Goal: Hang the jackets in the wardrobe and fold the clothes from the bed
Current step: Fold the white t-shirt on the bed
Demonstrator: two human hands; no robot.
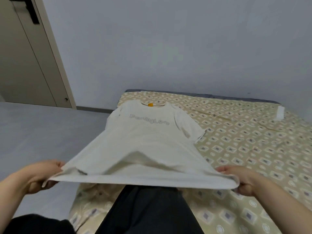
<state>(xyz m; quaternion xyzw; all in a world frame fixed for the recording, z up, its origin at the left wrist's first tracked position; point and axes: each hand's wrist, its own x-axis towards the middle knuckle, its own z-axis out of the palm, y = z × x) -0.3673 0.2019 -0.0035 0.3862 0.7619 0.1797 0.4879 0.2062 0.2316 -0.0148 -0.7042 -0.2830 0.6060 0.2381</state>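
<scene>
Two hands grip one white T-shirt (145, 146) in the head view, each at a corner of its hem. The left hand (40, 176), at about 8 o'clock in the frame, has its fingers curled under the cloth and its thumb clamped on top. The right hand (243, 180), at about 4 o'clock, pinches the other hem corner the same way, with fingers below and thumb above. The hem is pulled taut between them and lifted off the bed (253, 141), while the upper half of the shirt lies flat on the patterned sheet near the bed's left edge. The collar points to 12 o'clock, with an orange label (150, 104) inside it and blurred grey lettering across the chest. A dark-clothed leg (148, 211) lies under the raised hem at 6 o'clock. A small white object (280, 112) sits on the sheet at 2 o'clock, well apart from the shirt. A door (25, 65) stands at 10 o'clock above the grey floor (42, 132).
</scene>
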